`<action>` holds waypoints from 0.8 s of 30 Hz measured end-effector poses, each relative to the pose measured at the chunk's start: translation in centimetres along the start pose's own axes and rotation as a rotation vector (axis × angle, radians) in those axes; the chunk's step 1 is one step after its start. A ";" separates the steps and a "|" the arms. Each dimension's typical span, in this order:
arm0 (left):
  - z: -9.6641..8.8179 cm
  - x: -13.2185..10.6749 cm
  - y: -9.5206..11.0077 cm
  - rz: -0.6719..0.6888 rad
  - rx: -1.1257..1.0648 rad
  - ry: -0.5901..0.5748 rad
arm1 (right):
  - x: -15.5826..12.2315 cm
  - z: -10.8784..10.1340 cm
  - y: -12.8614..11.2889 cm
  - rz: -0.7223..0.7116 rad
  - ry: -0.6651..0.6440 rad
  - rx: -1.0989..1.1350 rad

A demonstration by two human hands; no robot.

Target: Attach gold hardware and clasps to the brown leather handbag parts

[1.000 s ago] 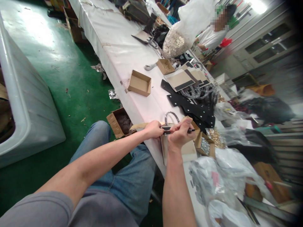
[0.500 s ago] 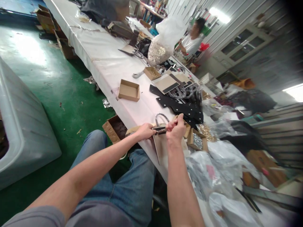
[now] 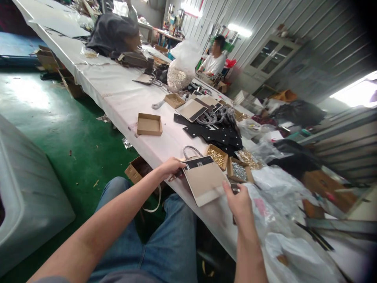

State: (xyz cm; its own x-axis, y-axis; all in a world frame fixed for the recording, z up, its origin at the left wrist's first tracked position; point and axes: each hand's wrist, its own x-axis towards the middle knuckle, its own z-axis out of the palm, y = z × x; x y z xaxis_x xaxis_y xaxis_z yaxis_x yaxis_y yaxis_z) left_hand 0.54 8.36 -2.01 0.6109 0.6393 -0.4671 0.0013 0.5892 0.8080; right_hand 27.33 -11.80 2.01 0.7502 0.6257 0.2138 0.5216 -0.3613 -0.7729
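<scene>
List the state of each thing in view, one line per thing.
Left hand: closed at the panel's corner
Right hand: raised, beside a small dark piece
Beige-and-black panel: tilted, held up
Cardboard tray: open, no lid
Gold-stud tray: full
Silver-stud tray: full
Sack of pale pieces: upright, bulging

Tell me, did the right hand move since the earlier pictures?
Yes, the right hand moved back: it was beside the small cardboard box of silver pieces, and now sits nearer the person than that box.
</scene>
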 end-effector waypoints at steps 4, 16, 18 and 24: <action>-0.2 -0.1 1.5 0.000 -0.045 0.027 | -2.2 -0.5 2.6 0.053 -0.058 -0.417; 0.1 -6.8 5.2 0.460 0.357 0.022 | -4.9 1.4 5.9 -0.325 -0.039 -0.434; 0.4 -8.5 5.3 0.527 0.445 0.073 | -5.1 1.5 6.5 -0.418 -0.030 -0.443; 2.8 -14.3 3.6 0.711 0.609 0.250 | -5.9 1.5 5.8 -0.501 0.074 -0.467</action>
State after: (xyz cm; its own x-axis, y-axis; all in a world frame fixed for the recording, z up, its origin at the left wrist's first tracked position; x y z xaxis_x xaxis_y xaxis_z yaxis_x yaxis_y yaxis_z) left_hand -5.91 -0.02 8.62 0.4411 0.8757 0.1964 0.1496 -0.2875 0.9460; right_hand 25.35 -16.56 -4.59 0.3902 0.7522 0.5310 0.9207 -0.3114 -0.2354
